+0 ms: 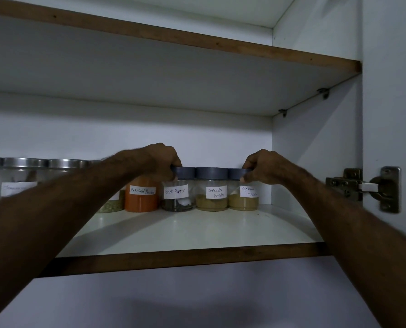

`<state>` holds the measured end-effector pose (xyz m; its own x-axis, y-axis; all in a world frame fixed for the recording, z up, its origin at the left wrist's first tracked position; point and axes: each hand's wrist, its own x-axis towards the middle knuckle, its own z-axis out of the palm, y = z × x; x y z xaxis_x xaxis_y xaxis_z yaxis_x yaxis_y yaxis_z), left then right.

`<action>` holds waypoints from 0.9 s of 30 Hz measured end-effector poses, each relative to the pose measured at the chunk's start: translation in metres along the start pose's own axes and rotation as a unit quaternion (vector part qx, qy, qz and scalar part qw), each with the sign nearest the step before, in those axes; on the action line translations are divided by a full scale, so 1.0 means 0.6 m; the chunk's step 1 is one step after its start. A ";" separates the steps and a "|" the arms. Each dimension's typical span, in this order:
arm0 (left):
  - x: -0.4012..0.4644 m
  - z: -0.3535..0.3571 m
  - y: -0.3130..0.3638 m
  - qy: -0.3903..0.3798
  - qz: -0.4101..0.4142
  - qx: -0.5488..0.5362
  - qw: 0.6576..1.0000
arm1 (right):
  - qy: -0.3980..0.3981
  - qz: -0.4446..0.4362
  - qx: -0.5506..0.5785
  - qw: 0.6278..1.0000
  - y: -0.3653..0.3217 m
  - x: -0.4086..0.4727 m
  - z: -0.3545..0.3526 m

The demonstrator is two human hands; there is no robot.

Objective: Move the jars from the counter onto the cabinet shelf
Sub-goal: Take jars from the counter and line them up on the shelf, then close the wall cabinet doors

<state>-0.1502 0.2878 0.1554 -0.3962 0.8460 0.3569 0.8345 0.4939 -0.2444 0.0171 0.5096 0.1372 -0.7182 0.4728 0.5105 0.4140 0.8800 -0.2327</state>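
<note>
On the cabinet shelf (pixel 197 230) a row of jars is seen. The Black Pepper jar (pixel 178 189) is gripped at its grey lid by the left hand (pixel 160 159), the Garam Masala jar (pixel 244 190) at 3 o'clock by the right hand (pixel 263 166) (fingers curled round each lid). The Coriander jar (pixel 212 189) is flanked by both; the Red Chilli jar (pixel 141 197) stands at 9 o'clock.

I count two hands: left hand (pixel 160 159), right hand (pixel 263 168). Grey-lidded jars: three with lids showing, pepper jar (pixel 178 194), coriander jar (pixel 212 192), masala jar (pixel 244 197). Chilli jar (pixel 141 197) one, lid hidden by hand. One greenish jar (pixel 111 204), mostly hidden. Steel-lidded jars (pixel 24 176) far left: at least three. Shelves: two, lower shelf (pixel 185 228), upper shelf (pixel 173 43). Hinge (pixel 363 188): one.
</note>
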 end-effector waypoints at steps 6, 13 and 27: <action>-0.008 0.005 0.018 0.014 -0.018 0.011 1.000 | 0.007 0.011 0.008 1.000 0.005 0.003 0.008; -0.027 0.002 0.042 -0.010 -0.054 0.132 0.990 | -0.040 0.009 -0.027 0.999 -0.004 -0.029 0.005; -0.236 0.020 0.207 0.186 0.085 -0.066 0.977 | 0.138 0.005 -0.161 0.977 -0.062 -0.379 -0.020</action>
<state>0.0049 0.2316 0.0639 -0.1012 0.7698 0.6303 0.9280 0.3014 -0.2192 0.1718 0.3685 0.0399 -0.5541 0.4126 0.7230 0.6064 0.7950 0.0112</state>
